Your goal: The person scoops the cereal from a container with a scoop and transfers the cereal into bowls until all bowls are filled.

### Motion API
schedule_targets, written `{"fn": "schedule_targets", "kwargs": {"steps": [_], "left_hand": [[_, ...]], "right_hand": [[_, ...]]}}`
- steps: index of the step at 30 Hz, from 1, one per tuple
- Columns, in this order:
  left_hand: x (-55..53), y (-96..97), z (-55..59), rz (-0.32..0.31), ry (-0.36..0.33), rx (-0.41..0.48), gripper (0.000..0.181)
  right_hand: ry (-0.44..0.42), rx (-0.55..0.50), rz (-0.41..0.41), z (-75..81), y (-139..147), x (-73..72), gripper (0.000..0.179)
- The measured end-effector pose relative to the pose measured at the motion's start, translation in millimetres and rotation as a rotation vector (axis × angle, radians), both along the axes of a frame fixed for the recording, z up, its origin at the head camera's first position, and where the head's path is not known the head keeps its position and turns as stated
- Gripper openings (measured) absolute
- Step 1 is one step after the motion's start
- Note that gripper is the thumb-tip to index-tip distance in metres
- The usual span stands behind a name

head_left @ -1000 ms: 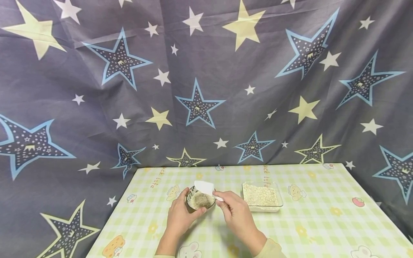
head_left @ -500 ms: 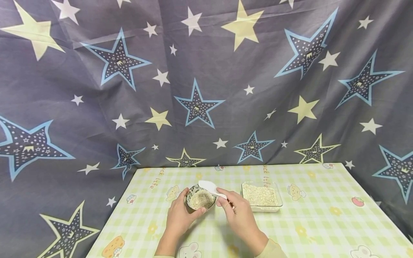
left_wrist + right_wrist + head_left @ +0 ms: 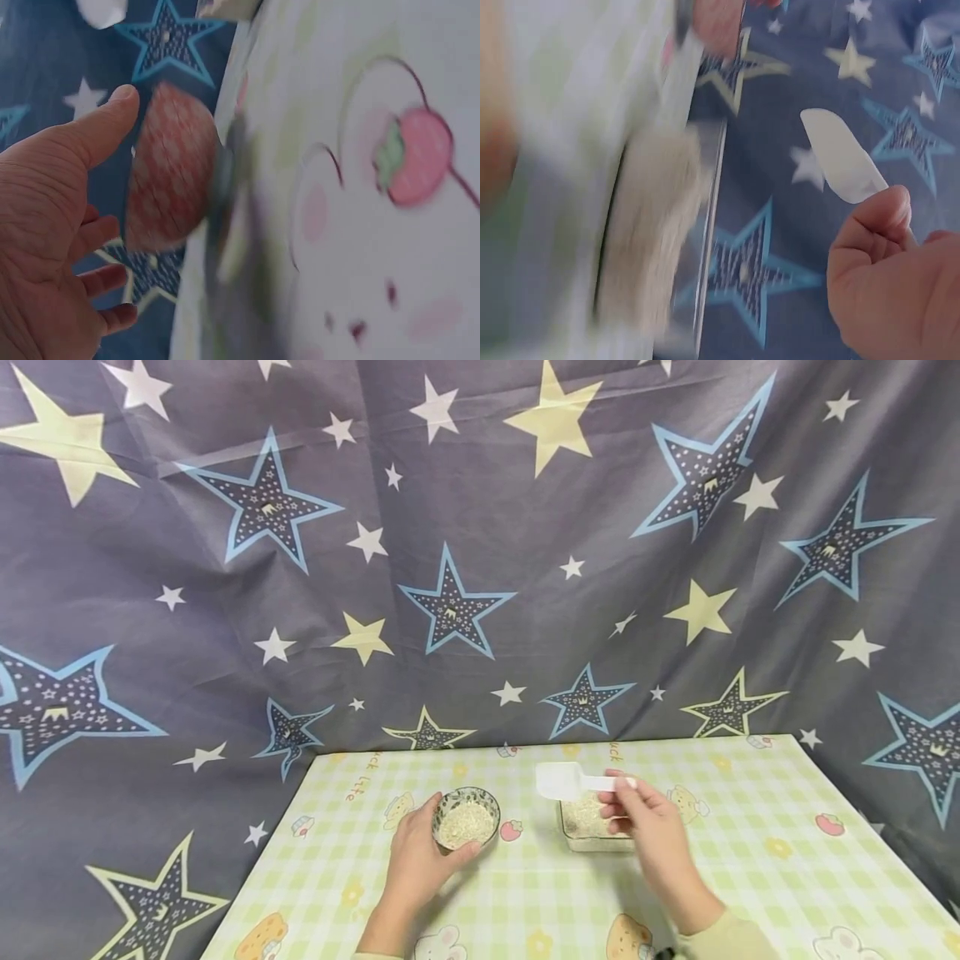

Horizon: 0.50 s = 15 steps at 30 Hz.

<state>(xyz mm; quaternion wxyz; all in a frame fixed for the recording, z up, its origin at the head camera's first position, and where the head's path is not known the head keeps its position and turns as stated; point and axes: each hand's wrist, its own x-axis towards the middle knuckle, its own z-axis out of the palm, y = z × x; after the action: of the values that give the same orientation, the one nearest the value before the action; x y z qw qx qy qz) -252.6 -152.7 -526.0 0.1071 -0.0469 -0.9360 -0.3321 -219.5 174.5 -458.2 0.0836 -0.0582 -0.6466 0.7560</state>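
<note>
My left hand [image 3: 416, 864] holds a small patterned bowl [image 3: 468, 796] from its left side, thumb at the near rim. Pale oats [image 3: 465, 827] lie inside it. The left wrist view shows the bowl's reddish patterned outside [image 3: 171, 169] between thumb and fingers. My right hand [image 3: 654, 828] pinches the handle of a white plastic scoop [image 3: 561, 781]. The scoop's blade points left, raised over the far left part of a rectangular glass container [image 3: 596, 844] of oats. In the right wrist view the scoop [image 3: 840, 154] stands well above the container's oats [image 3: 649, 232]. My right hand hides the container's right part.
A green checked tablecloth [image 3: 525, 893] with cartoon prints covers the table. Behind its back edge hangs a dark curtain [image 3: 495, 502] with stars. The bowl stands left of the glass container, with a strip of tablecloth between them.
My right hand has carried the scoop from above the bowl rightward to over the glass container. The left hand keeps its hold on the bowl. The head view has shifted slightly.
</note>
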Motion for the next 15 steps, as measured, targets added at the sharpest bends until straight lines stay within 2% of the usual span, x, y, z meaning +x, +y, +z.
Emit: {"fn": "schedule_targets", "kwargs": {"steps": [3, 6, 8, 11, 15], "left_hand": [[1.7, 17.1, 9.6, -0.061, 0.059, -0.016, 0.105], [3.0, 40.7, 20.2, -0.157, 0.092, -0.034, 0.101], [2.7, 58.1, 25.1, -0.226, 0.09, -0.053, 0.099], [-1.0, 84.2, 28.6, -0.313, 0.045, -0.087, 0.099], [-12.2, 115.2, 28.3, -0.367, -0.024, -0.144, 0.102]], "right_hand": [[-0.019, 0.006, -0.008, 0.2, 41, 4.4, 0.02], [-0.023, 0.088, -0.029, 0.3, 74, 9.0, 0.019], [-0.018, 0.194, -0.037, 0.5, 87, 11.2, 0.028], [0.012, 0.401, -0.045, 0.3, 95, 12.2, 0.041], [0.092, 0.645, -0.048, -2.7, 94, 10.4, 0.039]]}}
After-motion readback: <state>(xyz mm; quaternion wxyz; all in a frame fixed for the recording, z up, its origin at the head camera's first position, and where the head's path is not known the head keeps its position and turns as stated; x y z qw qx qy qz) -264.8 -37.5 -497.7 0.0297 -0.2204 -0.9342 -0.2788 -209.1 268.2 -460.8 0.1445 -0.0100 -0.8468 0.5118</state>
